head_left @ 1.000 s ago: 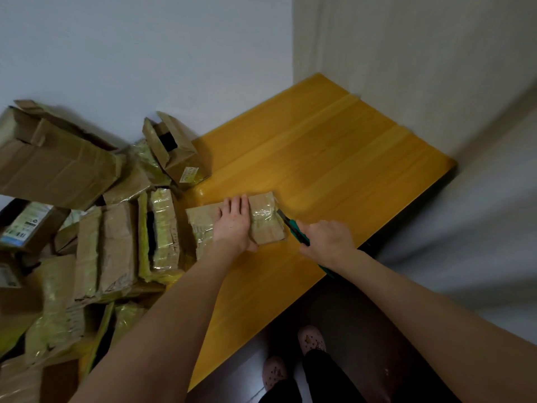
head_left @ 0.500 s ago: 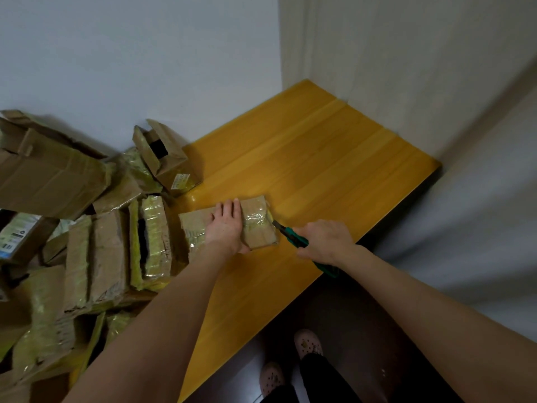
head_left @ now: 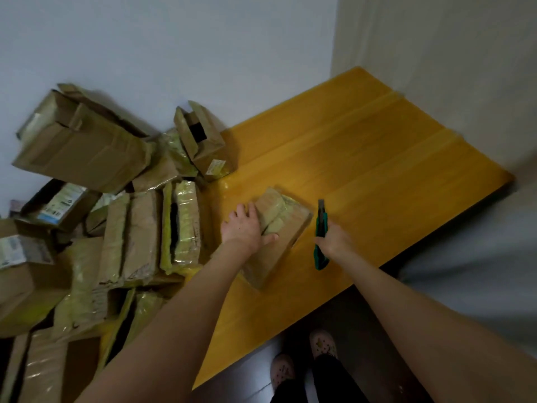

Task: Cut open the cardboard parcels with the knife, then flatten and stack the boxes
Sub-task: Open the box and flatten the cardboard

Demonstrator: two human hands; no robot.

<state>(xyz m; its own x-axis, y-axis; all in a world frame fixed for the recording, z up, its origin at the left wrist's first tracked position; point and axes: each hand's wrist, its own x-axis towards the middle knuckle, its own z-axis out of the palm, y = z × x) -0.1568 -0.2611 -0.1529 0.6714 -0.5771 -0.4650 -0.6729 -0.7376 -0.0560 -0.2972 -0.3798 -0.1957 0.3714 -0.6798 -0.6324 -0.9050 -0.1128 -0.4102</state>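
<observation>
— Where's our parcel point(head_left: 290, 228)?
— On the table point(head_left: 377, 170), under our left hand point(head_left: 247, 228), fingers flat together. Our right hand point(head_left: 335, 241) curls round the knife point(head_left: 322, 223) beside it.
— And around us?
— Boxes point(head_left: 130, 228) heaped left, crowding the table edge.

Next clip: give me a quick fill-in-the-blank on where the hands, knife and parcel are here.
1. The right hand grips a knife with a ____ handle.
2. The left hand rests on the parcel, which lies on the ____.
3. The heap of boxes lies on the parcel's ____ side.
Missing words: green; table; left.
</observation>
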